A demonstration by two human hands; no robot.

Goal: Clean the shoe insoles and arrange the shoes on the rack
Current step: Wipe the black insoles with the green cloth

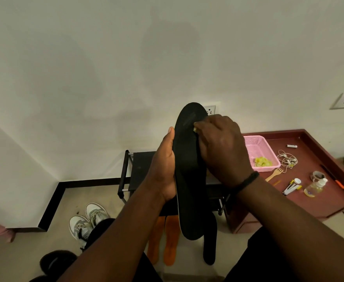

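I hold a black insole (189, 159) upright in front of me. My left hand (164, 165) grips its left edge, thumb along the rim. My right hand (221, 147) presses a small yellow cloth (195, 129) against the insole's upper part; most of the cloth is hidden under my fingers. Behind the insole stands a low black shoe rack (138, 169). Two orange insoles (165, 241) and another black insole (209, 241) lie on the floor below. A pair of grey-white sneakers (87, 222) sits on the floor at the left.
A maroon low table (309, 159) at the right carries a pink basket (262, 151) with yellow cloth, a cord, a wooden fork, a small bottle (315, 187) and other small items. A black shoe (57, 261) lies near my left knee. White wall behind.
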